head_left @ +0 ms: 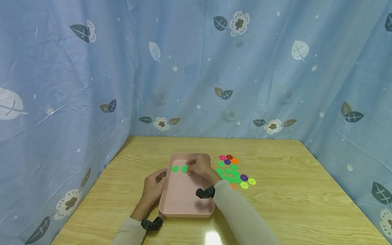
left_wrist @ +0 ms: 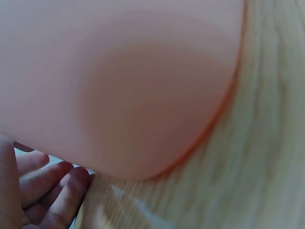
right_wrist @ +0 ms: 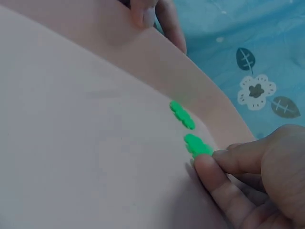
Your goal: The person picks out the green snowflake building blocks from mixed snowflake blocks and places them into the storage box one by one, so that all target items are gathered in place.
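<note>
A pink rectangular tray [head_left: 183, 200] lies on the table. My left hand [head_left: 155, 185] grips its left rim; in the right wrist view, the thumb [right_wrist: 144, 16] lies over the rim and a finger hangs outside. Inside the tray, near the far end, my right hand [head_left: 200, 167] pinches a green flower-shaped plastic disc [right_wrist: 196, 144] between thumb and index finger, low over the tray floor. Another green flower-shaped disc [head_left: 175, 168] lies just left of it. Fingers of my left hand [left_wrist: 47, 191] also show beside the tray wall in the left wrist view.
To the right of the tray, several loose discs lie on the wooden table [head_left: 291, 190]: mostly green discs [head_left: 228, 171], with purple [head_left: 244, 177], yellow [head_left: 252, 181], red, pink and orange ones. A blue patterned curtain [head_left: 196, 68] encloses the back and sides.
</note>
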{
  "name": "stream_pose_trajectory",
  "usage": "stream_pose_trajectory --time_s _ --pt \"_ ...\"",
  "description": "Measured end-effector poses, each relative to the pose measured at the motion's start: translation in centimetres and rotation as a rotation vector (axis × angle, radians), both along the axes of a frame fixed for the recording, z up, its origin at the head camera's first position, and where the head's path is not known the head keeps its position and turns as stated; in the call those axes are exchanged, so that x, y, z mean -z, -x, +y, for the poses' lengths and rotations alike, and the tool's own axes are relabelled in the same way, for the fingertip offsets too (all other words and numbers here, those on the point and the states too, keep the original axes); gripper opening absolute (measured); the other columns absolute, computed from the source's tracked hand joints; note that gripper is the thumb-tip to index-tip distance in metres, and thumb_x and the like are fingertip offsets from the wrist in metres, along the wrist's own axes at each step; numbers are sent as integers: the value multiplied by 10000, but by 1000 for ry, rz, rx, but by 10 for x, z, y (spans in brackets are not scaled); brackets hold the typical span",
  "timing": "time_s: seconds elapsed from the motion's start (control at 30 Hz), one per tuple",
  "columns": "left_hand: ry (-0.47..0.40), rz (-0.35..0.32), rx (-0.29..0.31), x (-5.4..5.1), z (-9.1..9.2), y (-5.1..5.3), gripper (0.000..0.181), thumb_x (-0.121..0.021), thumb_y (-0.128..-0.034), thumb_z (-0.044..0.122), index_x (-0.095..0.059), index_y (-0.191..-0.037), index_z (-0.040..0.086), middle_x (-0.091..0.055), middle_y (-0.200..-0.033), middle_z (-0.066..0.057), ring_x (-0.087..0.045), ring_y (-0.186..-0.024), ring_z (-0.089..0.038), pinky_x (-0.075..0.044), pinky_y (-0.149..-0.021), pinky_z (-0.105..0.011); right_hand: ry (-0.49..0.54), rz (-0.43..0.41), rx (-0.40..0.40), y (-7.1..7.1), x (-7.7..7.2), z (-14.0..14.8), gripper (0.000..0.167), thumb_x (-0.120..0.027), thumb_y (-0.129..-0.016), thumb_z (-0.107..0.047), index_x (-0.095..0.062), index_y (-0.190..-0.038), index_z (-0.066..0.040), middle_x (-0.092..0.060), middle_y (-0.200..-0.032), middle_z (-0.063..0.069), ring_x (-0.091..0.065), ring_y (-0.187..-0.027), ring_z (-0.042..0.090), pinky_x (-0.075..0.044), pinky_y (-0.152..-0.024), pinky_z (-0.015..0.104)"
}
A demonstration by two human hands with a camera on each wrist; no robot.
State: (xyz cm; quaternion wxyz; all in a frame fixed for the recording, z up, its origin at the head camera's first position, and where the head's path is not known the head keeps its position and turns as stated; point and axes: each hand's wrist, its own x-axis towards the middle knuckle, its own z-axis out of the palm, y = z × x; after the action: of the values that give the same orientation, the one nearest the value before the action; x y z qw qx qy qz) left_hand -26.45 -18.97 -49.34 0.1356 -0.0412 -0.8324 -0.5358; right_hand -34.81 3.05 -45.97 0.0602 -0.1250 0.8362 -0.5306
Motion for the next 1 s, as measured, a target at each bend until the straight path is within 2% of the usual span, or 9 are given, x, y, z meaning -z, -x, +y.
stream_pose_trajectory --time_s 0.13,0.27,0.47,0.6,0.77,1.0 --pt "12 -7 -14 -1 1 0 394 -564 -927 50 -666 -1306 16 -734 -1158 -172 -718 -1036 -322 -609 -804 -362 45 -25 7 1 4 -1 118 -752 -845 24 -769 -961 36 -735 -769 64 -740 -627 193 -612 -609 310" --pt "15 -7 -24 -1 1 1 393 -566 -923 55 -672 -1300 22 -736 -1159 -166 -716 -1046 -322 -606 -822 -383 121 -71 8 1 4 -1 152 -746 -844 50 -750 -993 74 -739 -809 100 -754 -667 233 -619 -625 331" --pt "12 -1 -26 0 1 0 391 -566 -920 52 -673 -1294 15 -736 -1156 -171 -720 -1037 -326 -609 -809 -376 167 -96 16 0 5 -2 195 -754 -840 46 -741 -1029 89 -750 -814 139 -760 -677 244 -620 -624 339" --pt "9 -6 -23 0 1 1 392 -562 -923 53 -670 -1298 12 -734 -1159 -174 -721 -1032 -328 -610 -800 -370 183 -107 -1 -1 5 -2 212 -739 -849 56 -724 -1055 108 -748 -818 159 -761 -693 257 -621 -630 341" --pt "18 -14 -30 0 2 2 396 -561 -926 59 -664 -1306 14 -732 -1167 -170 -716 -1047 -329 -606 -825 -385 157 -91 -14 -1 4 -2 210 -732 -859 45 -724 -1062 98 -751 -821 146 -764 -707 253 -612 -609 327" --pt "23 -18 -31 1 1 1 398 -569 -920 60 -668 -1303 21 -736 -1157 -161 -720 -1034 -319 -608 -816 -381 164 -123 -50 -2 1 -2 229 -692 -877 79 -702 -1103 110 -730 -877 180 -765 -756 282 -621 -670 335"
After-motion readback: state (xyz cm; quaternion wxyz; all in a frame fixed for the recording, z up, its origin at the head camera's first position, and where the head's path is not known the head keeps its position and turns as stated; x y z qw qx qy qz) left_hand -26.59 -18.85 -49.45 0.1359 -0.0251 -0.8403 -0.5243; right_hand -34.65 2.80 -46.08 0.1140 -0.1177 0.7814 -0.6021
